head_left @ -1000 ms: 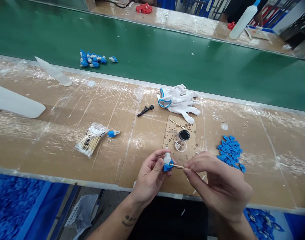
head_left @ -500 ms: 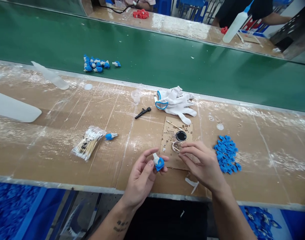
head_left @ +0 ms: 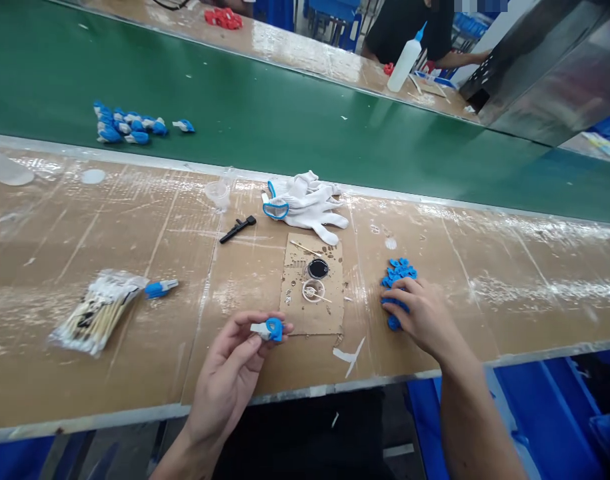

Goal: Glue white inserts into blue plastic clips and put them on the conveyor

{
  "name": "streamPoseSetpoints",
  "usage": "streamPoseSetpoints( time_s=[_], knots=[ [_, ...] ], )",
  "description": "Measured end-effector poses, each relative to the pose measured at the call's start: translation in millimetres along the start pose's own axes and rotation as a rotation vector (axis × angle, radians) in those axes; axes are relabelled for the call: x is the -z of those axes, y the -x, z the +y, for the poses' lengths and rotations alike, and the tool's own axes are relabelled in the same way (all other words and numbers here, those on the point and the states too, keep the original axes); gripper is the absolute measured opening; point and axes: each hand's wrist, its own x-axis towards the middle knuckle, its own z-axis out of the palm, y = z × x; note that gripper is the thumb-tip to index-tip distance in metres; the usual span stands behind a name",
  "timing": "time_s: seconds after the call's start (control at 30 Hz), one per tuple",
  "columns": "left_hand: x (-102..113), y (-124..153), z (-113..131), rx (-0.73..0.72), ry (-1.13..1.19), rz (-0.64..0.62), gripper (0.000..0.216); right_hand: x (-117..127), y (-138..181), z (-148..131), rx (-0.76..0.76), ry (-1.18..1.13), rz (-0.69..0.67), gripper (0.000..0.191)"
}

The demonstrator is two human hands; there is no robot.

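My left hand (head_left: 237,363) pinches a small blue and white plastic part (head_left: 271,329), its blue ring end facing right. My right hand (head_left: 422,313) rests over a pile of small blue plastic pieces (head_left: 401,269), fingers apart and fingertips among the pieces, some of which it hides. Between the hands lies a cardboard piece (head_left: 309,321) with dark spots. On it stand a small cup of black liquid (head_left: 318,268) and a clear cup (head_left: 313,291) with a cotton swab (head_left: 321,295) leaning in it. Another swab (head_left: 305,248) lies behind them.
White gloves (head_left: 307,207) and a black tool (head_left: 237,229) lie behind the cardboard. At left is a bag of cotton swabs (head_left: 99,313) beside a blue and white part (head_left: 161,288). Several such parts (head_left: 129,125) sit on the green belt (head_left: 285,120). A person is across it.
My right hand has left the clear cup, where a swab now rests, and moved right to the blue pile. The left hand still holds its part, now turned. The view has shifted right.
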Motion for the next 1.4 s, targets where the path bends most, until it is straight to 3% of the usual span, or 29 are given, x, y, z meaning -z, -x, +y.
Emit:
streamPoseSetpoints(
  time_s=[0.1,0.2,0.27,0.4,0.5,0.7,0.97,1.03,1.1,1.13,1.2,1.27,1.4],
  knots=[
    [-7.1,4.8,-2.8,-0.025,0.008,-0.019,0.015,4.4,-3.1,-3.4,-0.006,-0.128,0.048,0.013],
    [-14.0,6.5,-9.1,-0.04,0.005,-0.089,0.013,10.0,6.1,-24.4,-0.054,-0.409,0.285,0.007],
    [-17.9,5.8,-14.2,-0.069,0.005,-0.125,0.012,9.4,13.5,-53.3,-0.045,-0.634,0.423,0.015],
    [-23.3,6.4,-19.5,-0.124,-0.035,-0.197,0.011,-2.1,14.1,-122.2,-0.043,-1.049,0.346,0.019],
    [-25.7,9.9,-17.7,-0.164,-0.079,-0.21,0.011,-12.0,4.2,-151.4,-0.137,-1.235,0.268,0.01],
    [-31.5,16.5,-14.8,-0.279,-0.204,-0.118,0.005,-22.4,-3.6,-158.2,-0.143,-1.176,0.244,0.004],
    [-29.6,20.2,-15.2,-0.415,-0.378,-0.082,0.015,-35.7,-0.2,-157.3,-0.129,-1.068,0.294,0.004],
    [-27.2,22.6,-12.6,-0.442,-0.424,-0.123,0.017,-34.1,0.3,-152.7,-0.11,-1.092,0.23,0.024],
    [-26.3,25.7,-9.9,-0.457,-0.445,-0.191,0.017,-29.0,-1.5,-149.8,-0.008,-1.103,0.107,0.05],
    [-26.7,27.1,-8.8,-0.467,-0.444,-0.212,0.017,-25.9,-3.1,-149.7,0.06,-1.104,0.052,0.053],
    [-29.1,28.9,-6.5,-0.499,-0.439,-0.211,0.014,-20.3,-6.0,-151.7,0.155,-1.098,0.024,0.045],
    [-32.1,28.9,-1.4,-0.53,-0.488,-0.223,0.009,-17.9,-4.7,-152.2,0.163,-1.071,0.085,0.032],
    [-35.1,25.3,30.6,-0.569,-0.874,-0.47,0.025,-24.8,15.8,-129.9,0.085,-0.924,0.263,0.029]
  ],
)
